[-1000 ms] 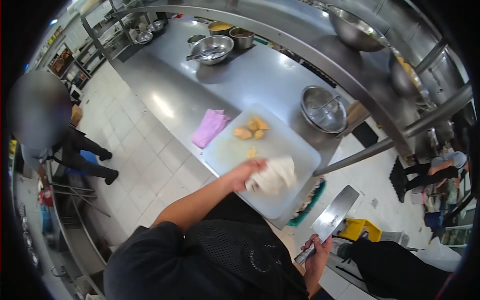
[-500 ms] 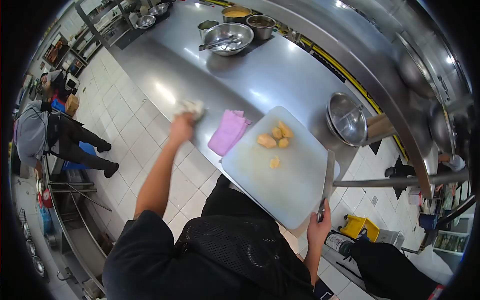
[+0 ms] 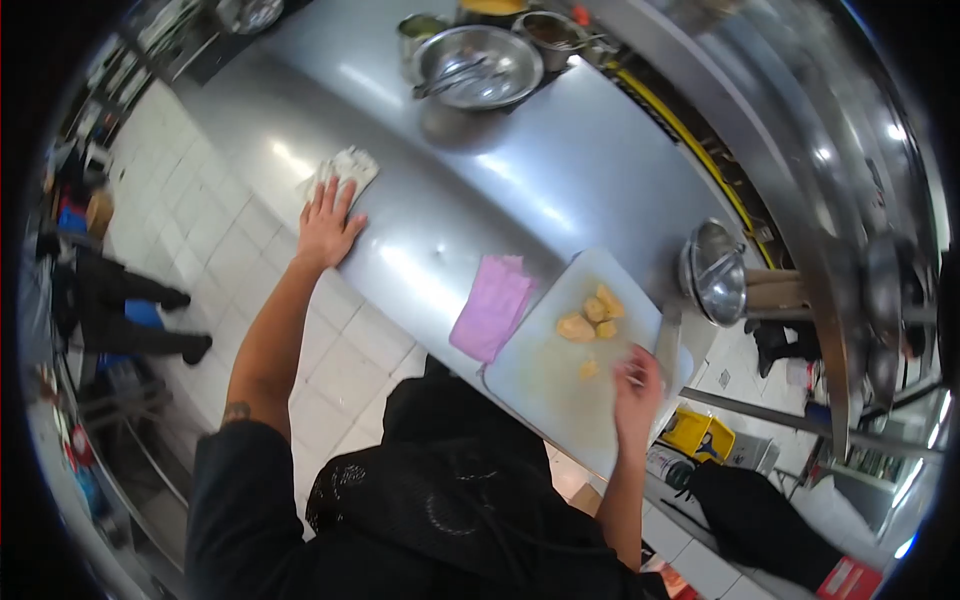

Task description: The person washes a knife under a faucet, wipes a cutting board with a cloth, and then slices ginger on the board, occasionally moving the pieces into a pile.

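Observation:
My left hand (image 3: 328, 225) lies with fingers spread against a crumpled white cloth (image 3: 352, 168) on the steel table, near its front edge. Motion blurs the fingers of my right hand (image 3: 638, 385), which is over the right part of a white cutting board (image 3: 540, 385). Just beyond that hand, along the board's right edge, shows a knife blade (image 3: 670, 335); its handle is hidden. Several peeled yellowish pieces (image 3: 577, 327) are grouped on the board, with a smaller cut bit (image 3: 589, 369) closer to me. A folded pink cloth (image 3: 492, 308) lies left of the board.
A steel bowl with tongs (image 3: 480, 70) stands at the table's far side, beside metal pots (image 3: 550, 32). Steel bowls (image 3: 716, 275) sit at the right end. An overhead metal shelf (image 3: 780, 150) runs along the right. Another person's legs (image 3: 130, 310) show at left.
My left hand has moved farther left along the table with the white cloth, its fingers now spread. My right hand has come off the knife handle and moved up over the board.

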Tool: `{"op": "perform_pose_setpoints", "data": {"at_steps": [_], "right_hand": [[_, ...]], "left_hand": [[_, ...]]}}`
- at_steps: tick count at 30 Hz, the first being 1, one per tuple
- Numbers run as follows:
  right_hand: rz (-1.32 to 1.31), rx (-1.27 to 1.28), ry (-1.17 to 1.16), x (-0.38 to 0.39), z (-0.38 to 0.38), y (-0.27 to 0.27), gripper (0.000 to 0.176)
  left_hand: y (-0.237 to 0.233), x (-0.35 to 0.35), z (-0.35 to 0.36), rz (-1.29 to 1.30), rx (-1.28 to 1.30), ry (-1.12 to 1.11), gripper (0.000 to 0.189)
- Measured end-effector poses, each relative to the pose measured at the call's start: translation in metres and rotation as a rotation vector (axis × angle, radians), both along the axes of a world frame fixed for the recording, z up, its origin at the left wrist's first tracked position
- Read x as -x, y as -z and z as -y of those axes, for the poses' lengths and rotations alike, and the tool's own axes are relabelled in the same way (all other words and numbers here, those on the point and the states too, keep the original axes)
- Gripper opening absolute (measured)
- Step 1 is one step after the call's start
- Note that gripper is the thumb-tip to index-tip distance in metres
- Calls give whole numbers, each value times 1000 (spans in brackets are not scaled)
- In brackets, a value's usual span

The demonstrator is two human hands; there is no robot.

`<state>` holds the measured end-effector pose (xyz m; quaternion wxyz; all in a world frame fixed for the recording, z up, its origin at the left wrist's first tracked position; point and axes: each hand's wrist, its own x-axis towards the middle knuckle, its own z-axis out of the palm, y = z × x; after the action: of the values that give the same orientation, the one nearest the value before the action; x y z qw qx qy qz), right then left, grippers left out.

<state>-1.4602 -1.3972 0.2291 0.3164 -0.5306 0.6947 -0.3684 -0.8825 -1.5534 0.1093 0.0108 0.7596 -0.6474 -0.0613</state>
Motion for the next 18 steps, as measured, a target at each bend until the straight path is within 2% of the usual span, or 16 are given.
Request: {"op": "perform_pose_setpoints", "data": {"at_steps": [1, 3, 4, 5, 6, 7, 8, 10, 11, 12, 13, 14, 16, 18], "right_hand": [[399, -58, -94, -44, 18, -16, 40], [973, -281, -352, -118, 49, -25, 40], [1246, -445, -362, -141, 65, 9, 41], [1401, -558, -281, -168, 80, 46, 41], [1408, -595, -103, -191, 94, 115, 46], [1321, -572, 53, -199, 90, 112, 49], [1250, -562, 210, -208, 93, 98, 52], [1303, -590, 51, -197, 83, 48, 53], [1315, -540, 75, -182, 74, 31, 53], [1276, -457, -17, -163, 62, 17, 51], [1222, -380, -109, -142, 51, 8, 49], [1201, -345, -87, -118, 40, 5, 49], [1137, -271, 166, -78, 14, 1, 43], [1054, -60, 473, -34, -14, -2, 31]], "left_hand": [[-2, 4, 4, 2, -8, -7, 80], [12, -9, 9, -59, 8, 28, 85], [22, -14, 11, -83, 18, 33, 85], [36, -22, 16, -71, 24, 41, 85], [-4, 2, 12, -57, -81, -38, 84], [21, -7, 14, -28, 87, -20, 79], [-4, 19, 7, -85, 293, -71, 71], [-24, 72, 2, -499, 653, 8, 61], [-51, 116, -12, -1064, 476, -83, 60], [-74, 158, -33, -1615, 223, -194, 59], [-75, 195, -45, -2040, -42, -231, 59], [-72, 224, -52, -2438, -365, -263, 59], [-13, 265, -61, -2584, -509, -674, 59], [3, 274, -67, -2458, -466, -522, 54]]}}
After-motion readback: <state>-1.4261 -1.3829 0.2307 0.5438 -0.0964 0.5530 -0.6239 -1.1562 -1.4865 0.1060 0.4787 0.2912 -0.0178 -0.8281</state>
